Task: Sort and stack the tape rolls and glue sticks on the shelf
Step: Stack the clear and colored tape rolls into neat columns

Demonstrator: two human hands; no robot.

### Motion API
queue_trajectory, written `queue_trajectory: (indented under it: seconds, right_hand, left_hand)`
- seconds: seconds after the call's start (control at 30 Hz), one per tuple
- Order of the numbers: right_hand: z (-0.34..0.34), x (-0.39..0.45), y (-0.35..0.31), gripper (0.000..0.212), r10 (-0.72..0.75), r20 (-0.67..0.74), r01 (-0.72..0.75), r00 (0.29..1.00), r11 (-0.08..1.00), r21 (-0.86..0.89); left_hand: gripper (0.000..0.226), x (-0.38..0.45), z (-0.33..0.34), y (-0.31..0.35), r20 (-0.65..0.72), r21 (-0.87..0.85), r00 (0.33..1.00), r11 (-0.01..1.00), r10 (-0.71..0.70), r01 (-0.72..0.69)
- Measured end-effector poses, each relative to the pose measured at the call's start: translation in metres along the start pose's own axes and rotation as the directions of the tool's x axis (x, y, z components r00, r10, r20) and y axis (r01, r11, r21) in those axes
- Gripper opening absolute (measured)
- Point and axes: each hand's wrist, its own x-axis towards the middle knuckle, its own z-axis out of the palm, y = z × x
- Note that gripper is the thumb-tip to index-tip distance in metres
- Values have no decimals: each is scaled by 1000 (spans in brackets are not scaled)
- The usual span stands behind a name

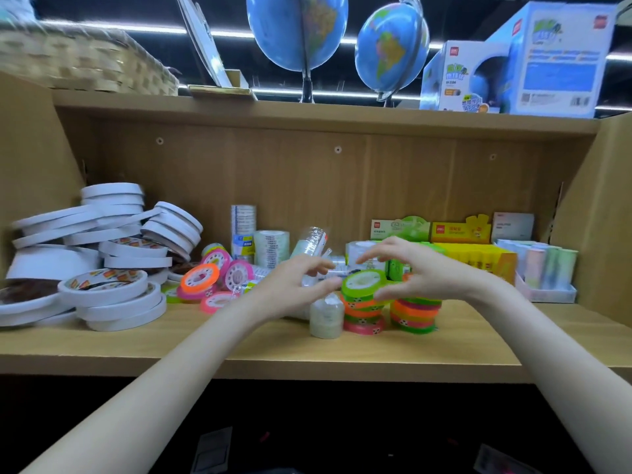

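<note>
Two short stacks of neon tape rolls stand mid-shelf: one topped by a green roll (363, 283), a second stack (414, 314) just right of it. My right hand (415, 270) hovers over them, thumb and fingers touching the green top roll's right edge. My left hand (297, 289) is spread open just left of that roll, holding nothing. Loose pink and orange rolls (212, 280) lie to the left. A small clear tape roll (326, 318) stands in front. Glue stick boxes (475, 256) sit at the back right.
A jumbled pile of white double-sided tape rolls (102, 261) fills the shelf's left. Clear tape packs (243, 230) stand at the back. A tray of pastel tubes (547, 268) sits far right. Globes (297, 32) and boxes stand on the shelf above.
</note>
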Motion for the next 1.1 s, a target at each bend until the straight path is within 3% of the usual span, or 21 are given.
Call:
queue_trajectory:
  seconds: [0.07, 0.17, 0.3, 0.43, 0.5, 0.63, 0.73, 0.9, 1.0, 1.1]
  right_hand:
    - [8, 7, -4, 49, 4, 87, 7, 996, 992, -128]
    - [14, 12, -6, 55, 56, 104, -32, 993, 976, -217]
    - [12, 14, -9, 46, 55, 65, -46, 996, 990, -130]
    - [13, 17, -8, 49, 97, -84, -103, 992, 992, -69]
    - [18, 17, -8, 50, 114, -119, -125, 986, 989, -83]
    - [23, 14, -10, 54, 159, 9, -150, 987, 949, -276]
    - [12, 13, -16, 51, 203, 89, -173, 975, 947, -269]
    - [10, 14, -15, 44, 236, 32, -223, 971, 947, -230]
    - [10, 16, -15, 53, 271, -6, -255, 962, 896, -364]
    - [7, 15, -17, 58, 251, -35, -244, 967, 889, -387]
  left_hand:
    - [37, -10, -2, -5, 47, 6, 998, 999, 33, -33]
    - [57, -18, 2, -11, 105, 113, 992, 990, 72, -84]
    - [59, -20, 11, -17, 57, 226, 992, 966, 117, -127]
    - [57, -22, 12, -18, 9, 246, 991, 961, 131, -129]
    - [56, -22, 12, -21, -4, 283, 994, 953, 113, -107]
    - [59, -19, 9, -28, 32, 272, 999, 962, 17, -25]
    - [59, -18, 6, -30, 59, 266, 998, 963, 20, -35]
    - [55, -19, 7, -29, 10, 310, 1000, 951, 15, -17]
    - [43, -19, 7, -30, -45, 339, 999, 941, -8, 23]
    - [60, -16, 1, -33, -22, 290, 999, 956, -34, 39]
